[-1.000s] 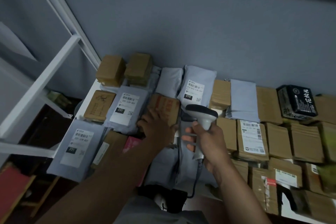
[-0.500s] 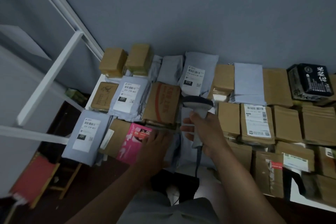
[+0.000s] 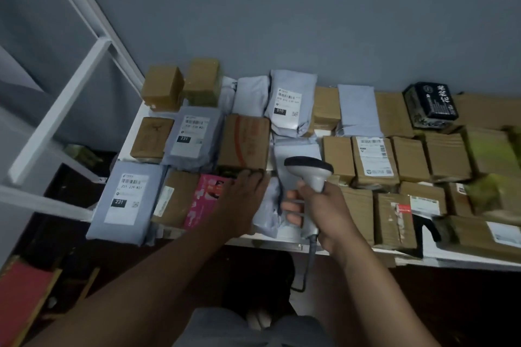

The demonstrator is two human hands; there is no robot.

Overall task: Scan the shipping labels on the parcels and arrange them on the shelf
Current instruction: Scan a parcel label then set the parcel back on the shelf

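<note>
While our right hand [image 3: 324,208] grips the grey handheld barcode scanner [image 3: 308,175], our left hand [image 3: 242,203] lies flat, fingers straight, touching the brown cardboard box [image 3: 244,144].

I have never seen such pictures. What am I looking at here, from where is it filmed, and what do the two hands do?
No machine here: a person wears a camera on the head, looking down at both arms. On the white shelf board lie many brown cardboard boxes and grey plastic mailer bags with white shipping labels. The right hand grips a grey handheld barcode scanner with a cable. The left hand rests flat, fingers reaching the brown box with red print, beside a pink packet.
</note>
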